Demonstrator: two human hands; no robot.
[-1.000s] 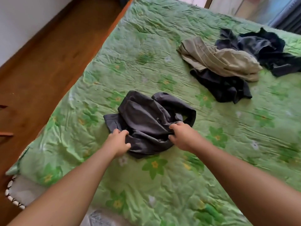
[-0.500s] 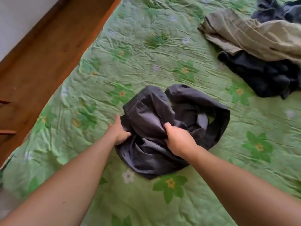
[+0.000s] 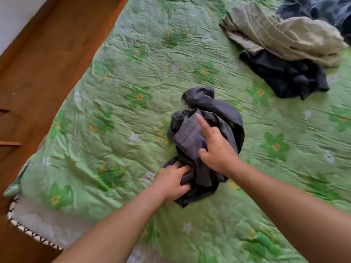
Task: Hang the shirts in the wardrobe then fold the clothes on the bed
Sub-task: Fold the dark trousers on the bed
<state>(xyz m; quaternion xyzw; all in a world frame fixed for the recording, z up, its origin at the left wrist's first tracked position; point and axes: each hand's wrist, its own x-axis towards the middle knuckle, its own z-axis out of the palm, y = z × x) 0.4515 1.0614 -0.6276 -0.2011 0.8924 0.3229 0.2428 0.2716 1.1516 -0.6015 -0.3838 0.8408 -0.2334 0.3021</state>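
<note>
Clothes [image 3: 296, 44] lie on the bed [image 3: 133, 73], whose crumpled green quilt with its flower print fills most of what I see. Along its left side runs the wooden floor [image 3: 47, 63], with a strip of pale wall [image 3: 15, 16] in the top corner. At the near left the quilt stops short and a white mattress corner [image 3: 34, 219] with dark-stitched edging shows.

Up at the far right sits the heap. A beige garment [image 3: 281, 33] lies spread on top, a black garment [image 3: 284, 78] pokes out from under its near edge, and a dark blue garment [image 3: 322, 10] lies behind, cut off by the frame.

Well apart from that heap, near the middle of the bed, the grey garment [image 3: 190, 135] sits bunched up with a stitched hem showing.

Both my bare forearms reach in from below. My right hand [image 3: 218, 150] rests on top of the grey cloth, index finger [image 3: 202, 123] straight out along it and thumb out to the side. The other fingers bend down into the folds, and I cannot tell whether they pinch anything. My left hand [image 3: 171, 184] is at the garment's near end, its fingers [image 3: 182, 169] curled tight round a bunch of the fabric.
</note>
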